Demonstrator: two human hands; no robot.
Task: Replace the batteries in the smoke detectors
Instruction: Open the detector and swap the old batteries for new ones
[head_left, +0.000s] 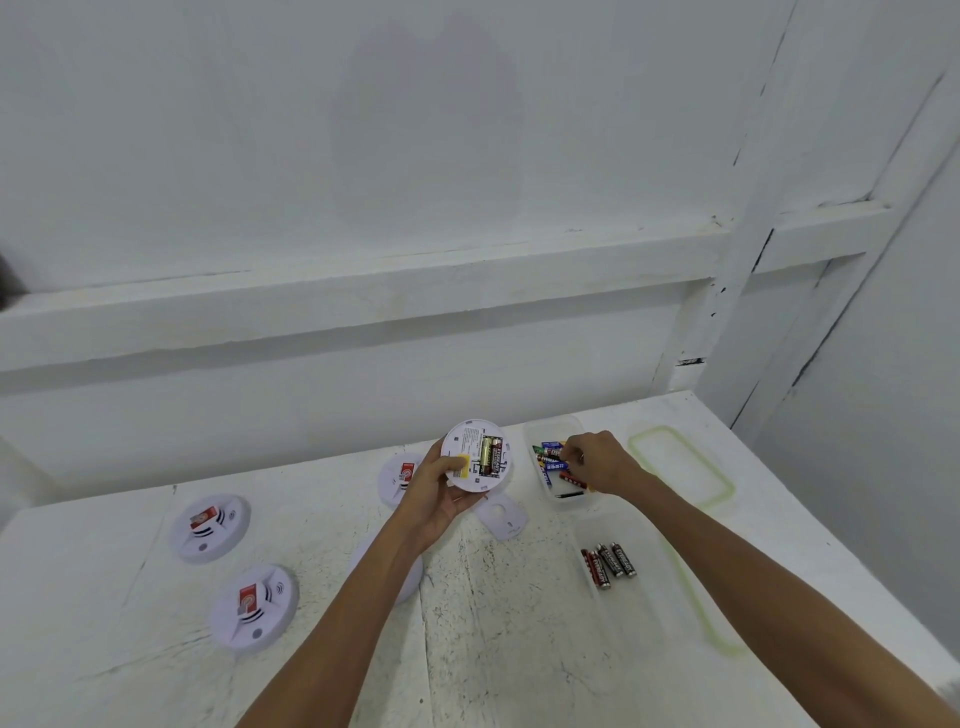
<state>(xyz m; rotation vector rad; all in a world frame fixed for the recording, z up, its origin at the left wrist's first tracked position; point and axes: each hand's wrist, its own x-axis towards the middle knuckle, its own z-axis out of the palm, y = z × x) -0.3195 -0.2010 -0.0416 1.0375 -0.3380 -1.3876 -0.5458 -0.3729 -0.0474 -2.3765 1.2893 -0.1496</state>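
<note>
One white table (519, 649) runs from you to the wall (363, 156). Its right edge drops away just past the green-rimmed lid (680, 465). Open room: the bare middle between your forearms.

Left side holds a face-up detector (210, 527), a second (254, 608), and a third (400, 475) just behind your left hand (431, 499). That hand grips the held smoke detector (470, 441) back-up above the table, thumb on its yellow label, two batteries seated.

Your right hand (602, 462) curls down into the far tub (587, 501) of mixed batteries; cannot tell whether it has one. The near tub (639, 613) holds three red-black batteries (609, 564). A loose cover (503, 516) lies below the held unit. All print is too small to read.
</note>
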